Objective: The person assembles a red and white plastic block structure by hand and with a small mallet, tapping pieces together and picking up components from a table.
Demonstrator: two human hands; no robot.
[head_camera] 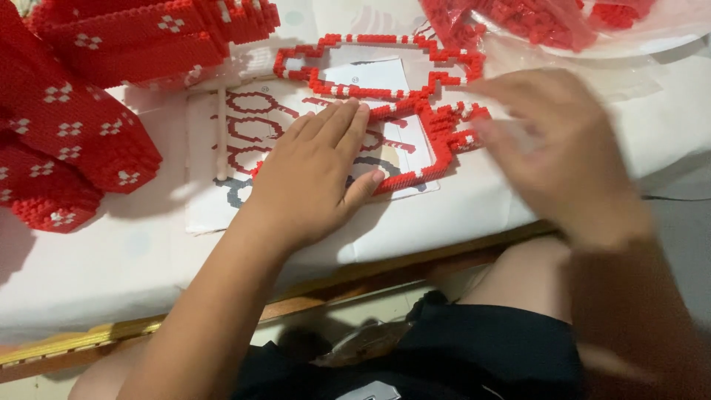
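The left hand (322, 174) is lying flat, fingers together, pressing the red brick outline (415, 111) onto the instruction sheet (215, 200) at bench centre; the blurred right hand (563, 155) is hovering at three o'clock, its grip unclear.

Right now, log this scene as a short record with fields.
surface: white table
left hand: left hand flat, palm down, pressing on the brick outline and the sheet
right hand: right hand blurred in motion, over the outline's right end; hold unclear
outline: red and white small bricks, open frame, lying on the sheet
sheet: printed pattern paper with a thin stick lying on it
left side: big red brick build with white flower marks
top right: clear bag of red bricks
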